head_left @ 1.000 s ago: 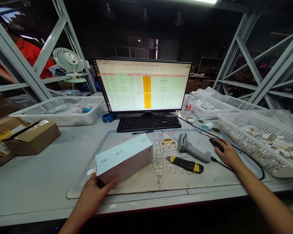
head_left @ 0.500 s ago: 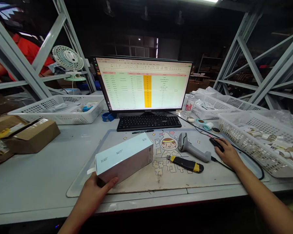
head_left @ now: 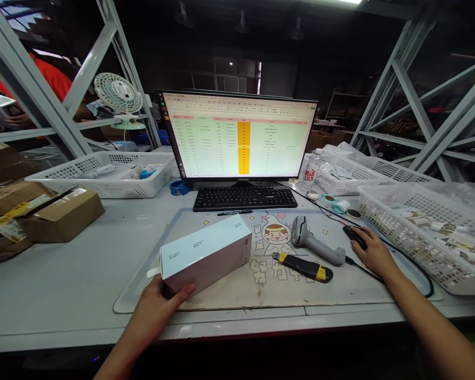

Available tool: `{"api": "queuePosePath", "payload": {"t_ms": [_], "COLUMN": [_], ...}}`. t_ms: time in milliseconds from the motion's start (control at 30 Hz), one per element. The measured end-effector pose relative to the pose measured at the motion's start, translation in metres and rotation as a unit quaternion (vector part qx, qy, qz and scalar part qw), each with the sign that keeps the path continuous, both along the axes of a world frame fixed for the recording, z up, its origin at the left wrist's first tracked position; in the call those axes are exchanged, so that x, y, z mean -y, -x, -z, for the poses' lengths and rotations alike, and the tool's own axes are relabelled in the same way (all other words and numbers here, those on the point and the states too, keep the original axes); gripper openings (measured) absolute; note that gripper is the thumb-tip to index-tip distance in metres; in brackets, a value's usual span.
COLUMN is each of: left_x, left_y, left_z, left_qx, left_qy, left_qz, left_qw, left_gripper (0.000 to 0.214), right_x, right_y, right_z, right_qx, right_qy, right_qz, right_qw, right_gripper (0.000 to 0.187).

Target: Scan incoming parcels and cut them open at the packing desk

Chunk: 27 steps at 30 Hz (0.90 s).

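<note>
My left hand [head_left: 156, 309] grips the near left end of a long pale-blue carton [head_left: 208, 250], thumb along its front side. A small white flap sticks out at that end, and the fingers behind it are partly hidden. My right hand [head_left: 374, 253] is wrapped over a black computer mouse [head_left: 355, 237] on the right of the desk mat [head_left: 229, 301]. Between the hands lie a grey barcode scanner [head_left: 316, 243] and a black-and-yellow utility knife [head_left: 304, 267]. Behind them a monitor [head_left: 241, 137] shows a spreadsheet above a black keyboard [head_left: 245, 198].
Brown cardboard boxes [head_left: 63, 214] and a white basket [head_left: 103, 187] stand at the left. A basket of small rolls and labels [head_left: 419, 248], tape rolls [head_left: 341, 207] and a bottle [head_left: 311, 168] are at the right. Behind the metal frame, beside a fan [head_left: 119, 94], a person in red [head_left: 51, 74] holds a box.
The view has shifted slightly, so the scene sits a little further right. Both hands keep their holds. Behind the frame, the person in red now has a pale box in hand.
</note>
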<state>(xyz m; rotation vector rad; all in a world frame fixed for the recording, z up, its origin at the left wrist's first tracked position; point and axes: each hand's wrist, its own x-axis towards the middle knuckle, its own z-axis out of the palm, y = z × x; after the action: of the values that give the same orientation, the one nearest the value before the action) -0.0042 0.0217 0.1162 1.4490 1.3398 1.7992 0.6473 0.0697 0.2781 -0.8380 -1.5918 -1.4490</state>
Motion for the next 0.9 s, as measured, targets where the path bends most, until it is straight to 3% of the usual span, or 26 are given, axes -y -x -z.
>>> {"api": "queuePosePath", "payload": {"t_ms": [433, 667, 800, 900], "left_x": [-0.011, -0.017, -0.021, -0.021], "left_y": [-0.007, -0.008, -0.009, -0.013], "left_z": [0.012, 0.021, 0.030, 0.029], "left_qx": [-0.015, -0.016, -0.031, -0.029], "left_qy": [-0.114, -0.060, -0.061, -0.033], "left_qz": [0.075, 0.048, 0.050, 0.069], "left_qw": [0.990, 0.997, 0.996, 0.997], "left_gripper": [0.091, 0.105, 0.090, 0.080], "right_x": [-0.002, 0.001, 0.004, 0.010], "right_y": [-0.015, -0.015, -0.008, 0.007], "right_z": [-0.008, -0.007, 0.001, 0.003], "right_qx": [0.073, 0.074, 0.030, 0.000], "right_qy": [0.003, 0.027, 0.046, 0.059], "right_qz": [0.008, 0.007, -0.010, -0.030], "right_qw": [0.997, 0.997, 0.998, 0.998], "right_gripper": [0.065, 0.059, 0.058, 0.067]}}
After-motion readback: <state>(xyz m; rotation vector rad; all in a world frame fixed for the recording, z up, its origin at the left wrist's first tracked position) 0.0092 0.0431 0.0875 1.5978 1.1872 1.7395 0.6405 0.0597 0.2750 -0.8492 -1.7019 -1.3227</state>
